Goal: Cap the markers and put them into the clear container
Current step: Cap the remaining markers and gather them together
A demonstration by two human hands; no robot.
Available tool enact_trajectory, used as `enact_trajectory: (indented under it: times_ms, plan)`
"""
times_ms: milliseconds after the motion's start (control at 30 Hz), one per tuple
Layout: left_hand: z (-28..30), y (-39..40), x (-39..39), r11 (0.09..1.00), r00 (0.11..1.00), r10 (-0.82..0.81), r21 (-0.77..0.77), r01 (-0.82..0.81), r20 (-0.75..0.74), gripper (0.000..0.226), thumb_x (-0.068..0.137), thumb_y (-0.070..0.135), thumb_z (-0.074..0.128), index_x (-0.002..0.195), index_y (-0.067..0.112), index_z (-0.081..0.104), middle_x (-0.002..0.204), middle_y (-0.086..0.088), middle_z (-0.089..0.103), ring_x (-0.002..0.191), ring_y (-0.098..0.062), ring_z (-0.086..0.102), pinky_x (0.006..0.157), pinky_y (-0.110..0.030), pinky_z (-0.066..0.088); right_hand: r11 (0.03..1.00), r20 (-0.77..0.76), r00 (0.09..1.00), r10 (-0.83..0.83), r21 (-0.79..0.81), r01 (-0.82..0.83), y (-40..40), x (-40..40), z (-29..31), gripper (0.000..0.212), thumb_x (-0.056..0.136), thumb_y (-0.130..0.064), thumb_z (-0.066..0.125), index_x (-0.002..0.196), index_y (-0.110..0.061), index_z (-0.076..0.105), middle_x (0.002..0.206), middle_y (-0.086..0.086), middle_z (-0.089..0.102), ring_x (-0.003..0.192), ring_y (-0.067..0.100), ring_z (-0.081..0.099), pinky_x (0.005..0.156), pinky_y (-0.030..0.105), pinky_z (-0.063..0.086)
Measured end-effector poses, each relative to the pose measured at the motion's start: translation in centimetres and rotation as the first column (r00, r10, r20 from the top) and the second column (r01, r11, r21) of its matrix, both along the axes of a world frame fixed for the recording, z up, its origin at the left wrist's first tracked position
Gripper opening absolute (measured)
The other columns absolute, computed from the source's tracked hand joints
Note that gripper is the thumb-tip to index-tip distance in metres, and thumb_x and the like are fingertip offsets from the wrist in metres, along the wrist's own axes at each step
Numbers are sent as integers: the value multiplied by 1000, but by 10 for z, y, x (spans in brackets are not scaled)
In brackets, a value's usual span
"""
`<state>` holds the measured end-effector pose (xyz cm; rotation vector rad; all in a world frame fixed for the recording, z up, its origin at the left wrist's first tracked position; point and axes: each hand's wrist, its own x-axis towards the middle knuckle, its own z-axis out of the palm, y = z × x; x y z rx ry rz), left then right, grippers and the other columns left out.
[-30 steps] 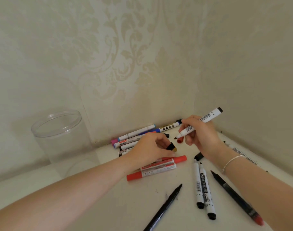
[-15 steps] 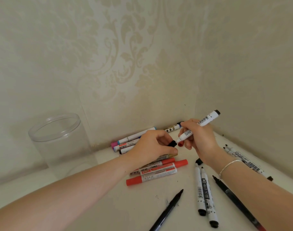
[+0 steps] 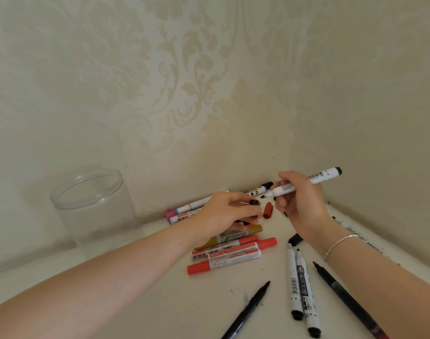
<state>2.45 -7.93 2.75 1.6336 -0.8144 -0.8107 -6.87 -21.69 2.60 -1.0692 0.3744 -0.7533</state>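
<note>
loose markers (image 3: pixel 234 256), red cap (image 3: pixel 267 210) between hands

Right hand (image 3: pixel 299 204) round an uncapped white marker (image 3: pixel 304 183), left hand (image 3: pixel 227 214) pinching what seems a black cap (image 3: pixel 328 203)

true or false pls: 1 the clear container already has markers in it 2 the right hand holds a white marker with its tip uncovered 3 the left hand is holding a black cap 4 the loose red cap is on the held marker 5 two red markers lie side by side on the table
1. False. The clear container looks empty; the markers lie outside it.
2. True. The right hand grips the white marker, whose dark tip is bare.
3. True. The left hand pinches a black cap in its fingers, close to the tip and not yet on it.
4. False. The red cap lies on the table between the hands.
5. True. The red markers lie side by side below the left hand.
</note>
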Motion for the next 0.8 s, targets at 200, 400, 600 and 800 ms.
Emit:
enact_trajectory:
  times_ms: [200,400,600,800]
  plan:
    - [8,3,-6,998,852,-30,-60,-2,-522,22,99,20,49,106,6,65,105,-11,73,96,-18,71,78,-26,57,998,19,998,58,-15,-58,1,-4,1,28,88,-8,54,61,-6,45,59,14,52,33,17,37,37,23,33]
    - [11,-1,-8,995,808,21,-66,-74,-588,19,98,21,52,103,8,65,101,-14,73,88,-18,73,73,-25,59,994,-12,999,34,-107,-35,4,-4,2,22,88,-6,55,67,-4,50,59,14,56,33,17,39,37,21,33]
    - [12,-1,-9,996,805,33,-47,-76,-593,19,97,22,53,98,8,66,100,-13,74,86,-17,72,75,-25,58,997,11,1000,3,-83,-2,3,-4,3,25,89,-5,54,64,-5,48,59,14,54,32,18,38,34,23,33]
    - [9,-4,-8,989,877,79,-73,-129,-475,17,92,19,62,104,7,65,99,-12,74,88,-18,72,75,-27,59,996,21,999,-49,-68,50,3,-6,5,26,88,-4,54,63,-6,47,57,12,55,32,18,36,34,21,33]
